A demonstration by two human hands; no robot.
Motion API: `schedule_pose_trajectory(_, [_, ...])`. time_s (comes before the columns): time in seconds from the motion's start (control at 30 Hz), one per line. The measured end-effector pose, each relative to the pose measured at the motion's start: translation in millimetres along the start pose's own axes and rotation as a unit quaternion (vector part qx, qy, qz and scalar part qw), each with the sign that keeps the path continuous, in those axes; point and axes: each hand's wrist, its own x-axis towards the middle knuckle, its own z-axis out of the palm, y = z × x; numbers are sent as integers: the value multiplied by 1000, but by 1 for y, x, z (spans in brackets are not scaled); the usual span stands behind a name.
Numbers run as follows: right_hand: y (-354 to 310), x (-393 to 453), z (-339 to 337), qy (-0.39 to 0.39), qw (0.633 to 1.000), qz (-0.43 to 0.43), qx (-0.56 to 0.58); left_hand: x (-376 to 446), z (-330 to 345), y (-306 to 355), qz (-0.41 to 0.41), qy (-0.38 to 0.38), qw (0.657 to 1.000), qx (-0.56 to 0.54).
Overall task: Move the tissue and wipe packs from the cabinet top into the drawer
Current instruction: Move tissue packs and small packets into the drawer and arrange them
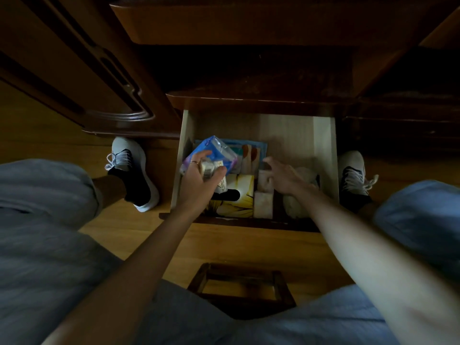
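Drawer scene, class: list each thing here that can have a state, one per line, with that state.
Drawer: pulled open, partly filled.
Blue pack: held above the drawer's left side, tilted.
Left hand: gripping the blue pack.
Right hand: open, empty, fingers spread over the drawer.
Yellow pack: lying flat in the drawer.
Shoelaces: tied.

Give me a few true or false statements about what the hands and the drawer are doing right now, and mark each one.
1. The drawer is pulled open. True.
2. The left hand holds a blue pack over the drawer. True.
3. The right hand grips a pack too. False: its fingers are spread and hold nothing.
4. The drawer is bare inside. False: a yellow pack and other packs already lie in it.
5. The person wears sandals. False: laced sneakers.
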Motion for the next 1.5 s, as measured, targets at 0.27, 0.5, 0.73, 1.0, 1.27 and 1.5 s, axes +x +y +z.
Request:
schedule_pose_trajectory(0.27, [4,-12,-9,85,965,188,159,4,6,9,1,-9,1000,-5])
schedule_pose_trajectory(0.5, [2,-20,10,54,982,165,-79,-1,5,8,0,-18,999,-28])
schedule_pose_trajectory(0.73, [4,-17,6,2,982,116,-149,0,7,10,-18,-34,999,-20])
schedule_pose_trajectory(1.0, [-18,-66,-55,-78,939,-55,332,4,38,25,-120,-144,973,-134])
schedule_pose_trajectory(1.27, [1,-64,-35,59,945,-20,321,-2,45,29,-109,-144,974,-135])
schedule_pose_trajectory(1.5, [14,-34,-23,34,992,-41,112,0,23,11,-142,-31,985,-89])
